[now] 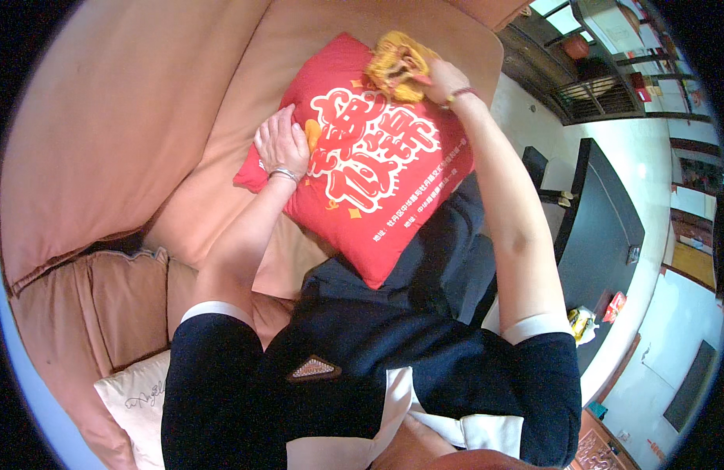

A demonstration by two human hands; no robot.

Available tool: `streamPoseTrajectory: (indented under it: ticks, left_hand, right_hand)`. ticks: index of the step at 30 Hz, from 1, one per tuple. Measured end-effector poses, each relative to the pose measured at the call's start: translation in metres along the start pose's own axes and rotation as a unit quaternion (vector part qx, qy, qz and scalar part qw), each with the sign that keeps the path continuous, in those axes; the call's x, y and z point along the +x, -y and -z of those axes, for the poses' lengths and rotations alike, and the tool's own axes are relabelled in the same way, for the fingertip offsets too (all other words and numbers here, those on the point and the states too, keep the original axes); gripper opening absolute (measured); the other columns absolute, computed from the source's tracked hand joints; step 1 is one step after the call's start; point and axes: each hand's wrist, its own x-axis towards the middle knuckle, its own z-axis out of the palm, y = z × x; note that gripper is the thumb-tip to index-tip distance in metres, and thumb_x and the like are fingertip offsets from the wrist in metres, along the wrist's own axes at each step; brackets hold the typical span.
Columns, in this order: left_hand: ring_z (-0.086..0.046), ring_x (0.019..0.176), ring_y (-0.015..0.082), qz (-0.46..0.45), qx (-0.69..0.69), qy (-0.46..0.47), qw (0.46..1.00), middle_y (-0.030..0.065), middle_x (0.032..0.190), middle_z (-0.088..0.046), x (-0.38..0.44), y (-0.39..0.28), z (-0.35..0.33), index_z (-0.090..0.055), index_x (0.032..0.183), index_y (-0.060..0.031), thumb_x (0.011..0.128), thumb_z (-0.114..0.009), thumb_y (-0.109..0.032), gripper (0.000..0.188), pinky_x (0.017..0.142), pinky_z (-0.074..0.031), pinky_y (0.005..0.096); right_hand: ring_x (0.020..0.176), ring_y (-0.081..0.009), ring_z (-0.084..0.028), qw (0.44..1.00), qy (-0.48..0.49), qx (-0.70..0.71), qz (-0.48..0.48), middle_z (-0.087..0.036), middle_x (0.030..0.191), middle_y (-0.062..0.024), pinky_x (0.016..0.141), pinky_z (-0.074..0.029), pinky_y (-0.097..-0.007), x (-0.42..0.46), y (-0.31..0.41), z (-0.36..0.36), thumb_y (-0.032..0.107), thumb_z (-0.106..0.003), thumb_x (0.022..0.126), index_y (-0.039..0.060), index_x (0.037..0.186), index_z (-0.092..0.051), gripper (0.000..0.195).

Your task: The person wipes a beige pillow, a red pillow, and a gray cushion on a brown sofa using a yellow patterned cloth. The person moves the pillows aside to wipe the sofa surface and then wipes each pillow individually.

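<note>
A red cushion (362, 235) with large white-edged lettering lies tilted on the brown sofa (221, 170), partly against my dark-clothed lap. My left hand (281, 141) rests flat on the cushion's left side, fingers somewhat apart, with a silver bangle on the wrist. At the cushion's upper right corner, my right hand (446, 81) is closed on a bunched yellow cloth (397, 66), which touches the cushion and looks slightly blurred. A dark red cord bracelet circles my right wrist.
To the right stands a black table (600, 217) carrying a yellow packet (581, 325) and a red packet (614, 306). A dark wooden shelf unit (573, 76) is at the upper right. A pale cushion (133, 399) bearing script lies at the lower left.
</note>
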Motion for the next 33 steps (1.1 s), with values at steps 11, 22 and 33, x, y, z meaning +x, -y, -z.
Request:
streamPoseTrajectory:
  ticks: [11, 22, 33]
  left_hand:
    - [-0.055, 0.117, 0.0297, -0.019, 0.027, -0.012, 0.999, 0.0087, 0.122, -0.064, 0.002, -0.007, 0.0, -0.061, 0.128, -0.0141, 0.094, -0.049, -0.025, 0.038, 0.105, -0.037, 0.0463]
    - [-0.056, 0.116, 0.03, -0.011, 0.075, 0.008, 0.997, 0.0094, 0.121, -0.064, 0.005, -0.004, -0.01, -0.061, 0.129, -0.0134, 0.097, -0.045, -0.029, 0.039, 0.105, -0.037, 0.0469]
    - [-0.057, 0.112, 0.0306, -0.022, 0.075, -0.011, 0.997, 0.0097, 0.117, -0.066, 0.005, 0.005, -0.003, -0.063, 0.127, -0.0133, 0.095, -0.048, -0.027, 0.038, 0.102, -0.039, 0.0465]
  right_hand:
    - [0.055, -0.0171, -0.065, 0.894, -0.148, 0.409, -0.112, -0.073, 0.087, -0.0124, 0.047, -0.05, -0.0312, -0.262, -0.148, -0.056, 0.01, -0.057, 0.097, 0.0028, 0.118, -0.067, 0.025]
    - [0.107, -0.0227, -0.067, 0.791, -0.333, 0.506, -0.082, -0.072, 0.111, -0.0091, 0.094, -0.055, -0.0393, -0.238, 0.025, -0.071, 0.002, -0.062, 0.089, 0.0052, 0.115, -0.066, 0.026]
    - [0.117, -0.0184, -0.057, 0.916, -0.209, -0.07, 0.336, -0.061, 0.131, 0.0032, 0.099, -0.044, -0.0432, -0.244, 0.065, -0.08, 0.022, -0.062, 0.081, 0.0275, 0.12, -0.065, 0.04]
